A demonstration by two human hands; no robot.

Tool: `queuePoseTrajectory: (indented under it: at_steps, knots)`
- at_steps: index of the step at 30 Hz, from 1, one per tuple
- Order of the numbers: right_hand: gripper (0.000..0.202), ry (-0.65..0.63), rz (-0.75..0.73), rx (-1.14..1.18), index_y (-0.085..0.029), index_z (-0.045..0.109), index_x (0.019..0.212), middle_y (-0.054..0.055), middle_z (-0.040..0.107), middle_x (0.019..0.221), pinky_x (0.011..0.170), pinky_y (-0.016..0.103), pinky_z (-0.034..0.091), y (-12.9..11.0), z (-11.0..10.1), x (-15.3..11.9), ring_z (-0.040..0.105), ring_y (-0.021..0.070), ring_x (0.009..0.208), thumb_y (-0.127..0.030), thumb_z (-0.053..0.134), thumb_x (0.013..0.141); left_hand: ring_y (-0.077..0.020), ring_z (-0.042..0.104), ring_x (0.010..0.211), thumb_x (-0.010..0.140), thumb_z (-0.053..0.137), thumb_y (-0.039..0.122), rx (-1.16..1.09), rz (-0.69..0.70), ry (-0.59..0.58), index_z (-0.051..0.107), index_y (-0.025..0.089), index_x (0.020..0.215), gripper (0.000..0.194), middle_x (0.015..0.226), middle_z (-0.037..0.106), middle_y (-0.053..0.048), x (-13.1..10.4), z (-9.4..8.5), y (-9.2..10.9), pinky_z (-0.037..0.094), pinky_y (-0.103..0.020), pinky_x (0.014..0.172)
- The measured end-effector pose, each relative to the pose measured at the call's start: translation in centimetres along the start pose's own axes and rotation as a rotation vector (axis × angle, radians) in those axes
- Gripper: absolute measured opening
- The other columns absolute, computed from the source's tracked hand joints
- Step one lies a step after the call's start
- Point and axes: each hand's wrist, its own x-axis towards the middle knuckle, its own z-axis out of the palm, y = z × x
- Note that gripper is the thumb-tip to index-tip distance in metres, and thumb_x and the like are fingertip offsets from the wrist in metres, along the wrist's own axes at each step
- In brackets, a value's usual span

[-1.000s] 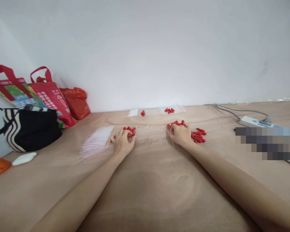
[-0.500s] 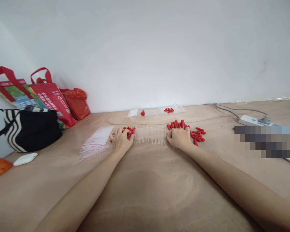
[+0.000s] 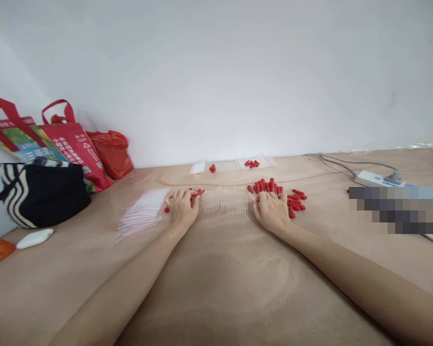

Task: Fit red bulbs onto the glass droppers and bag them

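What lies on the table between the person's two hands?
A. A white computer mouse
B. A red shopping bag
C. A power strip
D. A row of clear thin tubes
D: a row of clear thin tubes lies on the table between the left hand and the right hand, with small red pieces at both ends.

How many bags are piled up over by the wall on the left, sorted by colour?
Red tote bags with printed fronts: 2
Plain red plastic bag: 1
Black bag with striped trim: 1
Total: 4
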Motion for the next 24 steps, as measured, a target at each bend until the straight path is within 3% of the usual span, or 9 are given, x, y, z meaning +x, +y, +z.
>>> queuePoseTrajectory:
  at_steps: [3,7,11,14,17,20,24]
  knots:
    - [0.022,0.083,-0.075,0.061,-0.014,0.048,0.073,0.005,0.059,0.066,0.070,0.033,0.021,1.1,-0.3,-1.2,0.051,0.0175,0.064,-0.025,0.031,0.083,-0.0209,0.050,0.084,0.078,0.051,0.027,-0.165,0.126,-0.003,0.059,0.019,0.079,0.012,0.080,0.059,-0.003,-1.1,-1.3,1.4,0.027,-0.038,0.080]
    - [0.021,0.117,-0.162,0.139,-0.015,0.044,0.072,0.002,0.057,0.062,0.071,0.031,0.021,2.4,-0.5,-2.2,0.048,0.0130,0.053,-0.025,0.031,0.085,-0.0171,0.051,0.080,0.076,0.052,0.025,-0.368,0.314,-0.200,0.057,0.021,0.077,0.007,0.078,0.058,0.000,-2.7,-2.8,3.7,0.028,-0.035,0.080]
    - [0.018,0.115,-0.208,0.268,-0.015,0.046,0.076,0.001,0.060,0.067,0.073,0.030,0.021,2.4,-0.5,-2.3,0.051,0.0130,0.059,-0.025,0.034,0.086,-0.0177,0.051,0.084,0.068,0.055,0.018,-0.414,0.319,-0.374,0.054,0.019,0.079,0.011,0.083,0.057,0.000,-3.4,-3.2,5.0,0.028,-0.037,0.082]
    - [0.017,0.085,-0.266,0.354,-0.015,0.050,0.080,0.002,0.063,0.073,0.075,0.031,0.021,1.6,-0.7,-2.1,0.054,0.0138,0.067,-0.025,0.037,0.086,-0.0197,0.051,0.087,0.069,0.059,0.028,-0.421,0.295,-0.446,0.056,0.020,0.087,0.020,0.087,0.057,-0.001,-3.2,-2.8,5.2,0.031,-0.037,0.080]
    - [0.019,0.056,-0.325,0.384,-0.016,0.055,0.085,0.003,0.063,0.077,0.076,0.032,0.022,1.1,-1.0,-2.1,0.053,0.0142,0.071,-0.026,0.038,0.086,-0.0187,0.052,0.083,0.073,0.056,0.033,-0.435,0.296,-0.472,0.060,0.020,0.083,0.017,0.083,0.056,-0.002,-3.0,-2.1,5.1,0.036,-0.033,0.075]
    - [0.020,0.033,-0.373,0.407,-0.018,0.058,0.087,0.003,0.063,0.077,0.076,0.032,0.022,0.9,-1.3,-2.2,0.053,0.0140,0.073,-0.025,0.040,0.085,-0.0167,0.052,0.080,0.079,0.051,0.028,-0.463,0.316,-0.448,0.060,0.019,0.077,0.013,0.080,0.056,-0.002,-3.0,-1.7,5.1,0.037,-0.030,0.072]
    - [0.019,0.004,-0.417,0.452,-0.018,0.059,0.086,0.002,0.062,0.077,0.076,0.032,0.023,0.7,-1.7,-2.4,0.053,0.0131,0.073,-0.023,0.040,0.085,-0.0162,0.052,0.081,0.082,0.048,0.025,-0.500,0.316,-0.404,0.055,0.018,0.082,0.009,0.083,0.059,-0.001,-3.1,-1.7,5.2,0.035,-0.031,0.075]
